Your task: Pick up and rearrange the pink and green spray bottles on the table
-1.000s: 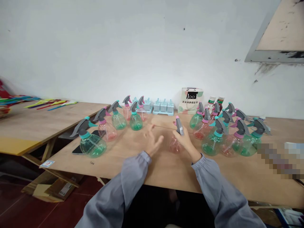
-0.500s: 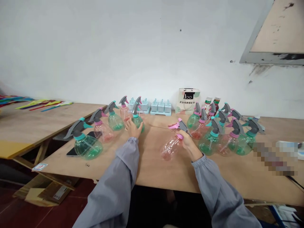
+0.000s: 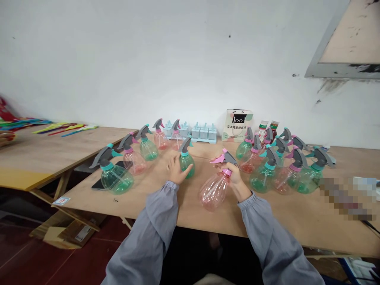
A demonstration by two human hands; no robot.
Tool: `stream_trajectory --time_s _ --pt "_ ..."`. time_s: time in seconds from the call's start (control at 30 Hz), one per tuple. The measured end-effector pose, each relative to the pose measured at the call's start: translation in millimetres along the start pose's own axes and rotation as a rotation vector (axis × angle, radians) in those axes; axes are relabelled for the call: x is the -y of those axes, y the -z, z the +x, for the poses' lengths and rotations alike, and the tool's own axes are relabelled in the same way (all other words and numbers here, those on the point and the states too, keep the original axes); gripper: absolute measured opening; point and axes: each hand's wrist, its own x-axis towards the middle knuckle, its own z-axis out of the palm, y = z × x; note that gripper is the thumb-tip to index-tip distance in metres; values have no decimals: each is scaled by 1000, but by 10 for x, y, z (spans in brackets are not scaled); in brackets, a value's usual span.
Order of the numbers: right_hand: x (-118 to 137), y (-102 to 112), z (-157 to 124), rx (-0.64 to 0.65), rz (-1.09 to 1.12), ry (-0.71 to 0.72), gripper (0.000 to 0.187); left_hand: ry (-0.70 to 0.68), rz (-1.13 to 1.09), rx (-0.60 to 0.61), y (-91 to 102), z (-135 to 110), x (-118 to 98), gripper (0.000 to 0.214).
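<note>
Right hand (image 3: pixel 233 174), fingers closed, holds the tilted pink bottle (image 3: pixel 213 192) by the neck over the surface (image 3: pixel 190 208); left hand (image 3: pixel 177 170), fingers half-curled, clasps the green bottle (image 3: pixel 186 159); likely light, slippery plastic, surest at the neck.

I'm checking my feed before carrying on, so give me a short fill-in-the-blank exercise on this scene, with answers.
1. The right hand grips a tilted spray bottle whose trigger and collar are ____.
2. The left hand has its thumb across a turquoise-collared spray bottle whose body is tinted ____.
3. In the picture, the popsicle molds stand to the ____ of the paper bag.

Missing words: pink; green; left.
</note>
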Motion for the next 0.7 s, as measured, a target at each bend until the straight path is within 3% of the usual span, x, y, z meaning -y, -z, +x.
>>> stream_trajectory --time_s 0.23,0.4,0.6,0.7 --pt "0 32 34 -101 119 -5 16 20 -79 89 7 30 39 76" --pt "-5 76 79 -136 124 -113 17 16 -101 91 -9 29 54 77" --pt "-7 84 97 -131 203 41 17 26 -104 102 -3 34 51 78" --pt "-21 82 95 -120 197 1 18 25 -117 104 -6 34 57 78"
